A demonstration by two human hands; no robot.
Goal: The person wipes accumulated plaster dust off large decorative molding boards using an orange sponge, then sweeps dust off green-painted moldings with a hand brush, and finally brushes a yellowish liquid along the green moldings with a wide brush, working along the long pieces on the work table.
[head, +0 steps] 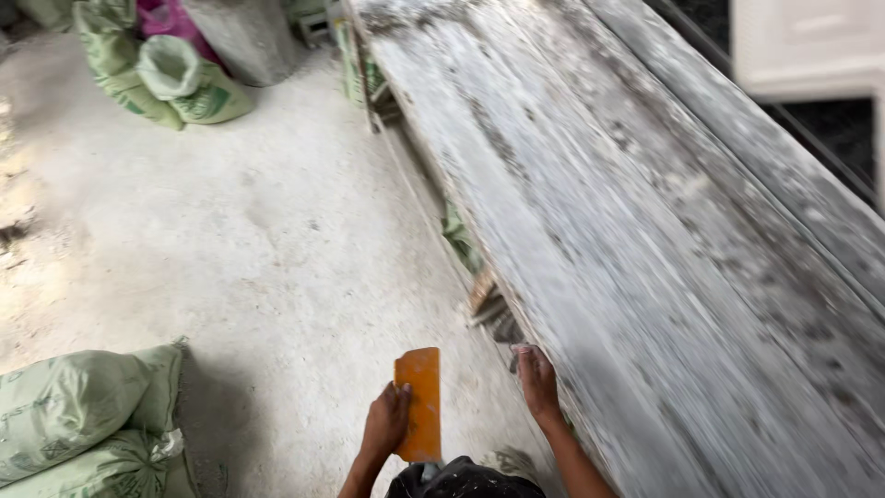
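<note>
My left hand (pixel 385 420) grips an orange flat scraper blade (pixel 419 401), held upright low in the frame above the dusty floor. My right hand (pixel 537 380) rests with fingers curled on the near edge of a long, plaster-stained wooden plank platform (pixel 645 240) that runs from the bottom right up to the top middle. The picture is blurred by motion.
Pale green sacks (pixel 78 420) lie at the bottom left, more green sacks (pixel 157 74) at the top left beside a grey block (pixel 244 37). The white dusty floor (pixel 249 221) spreads between them. Supports and debris (pixel 489 300) show under the platform's edge.
</note>
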